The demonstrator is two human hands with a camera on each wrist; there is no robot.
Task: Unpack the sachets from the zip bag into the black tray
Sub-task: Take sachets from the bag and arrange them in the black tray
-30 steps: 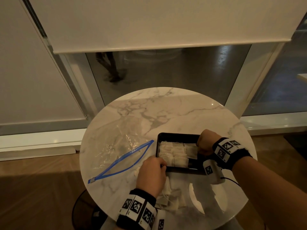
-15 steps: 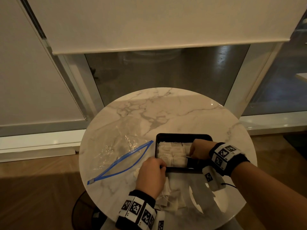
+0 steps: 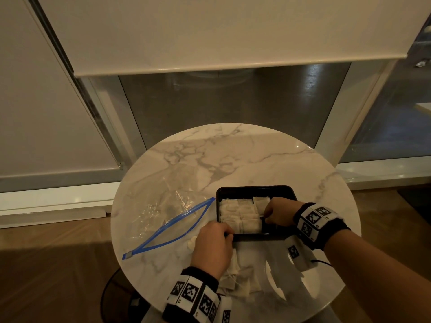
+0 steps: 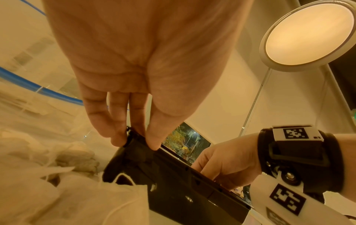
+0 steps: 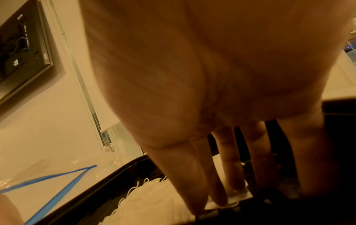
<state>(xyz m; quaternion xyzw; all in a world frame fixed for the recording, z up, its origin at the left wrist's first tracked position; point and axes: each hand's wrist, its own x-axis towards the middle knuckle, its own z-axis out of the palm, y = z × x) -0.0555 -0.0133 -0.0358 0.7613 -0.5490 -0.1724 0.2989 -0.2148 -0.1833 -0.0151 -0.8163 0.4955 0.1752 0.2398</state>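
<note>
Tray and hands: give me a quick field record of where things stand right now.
tray: black, on marble table, partly filled
sachets in tray: packed in rows on its left side
loose sachets: pile on table, near edge
zip bag: clear, open, lying left of tray
left hand: pinches tray's near-left corner
right hand: fingers down on a sachet in the tray

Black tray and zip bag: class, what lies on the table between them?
In the head view, nothing: bare marble table separates the black tray from the zip bag, whose blue zip corner almost reaches the tray's left rim.
</note>
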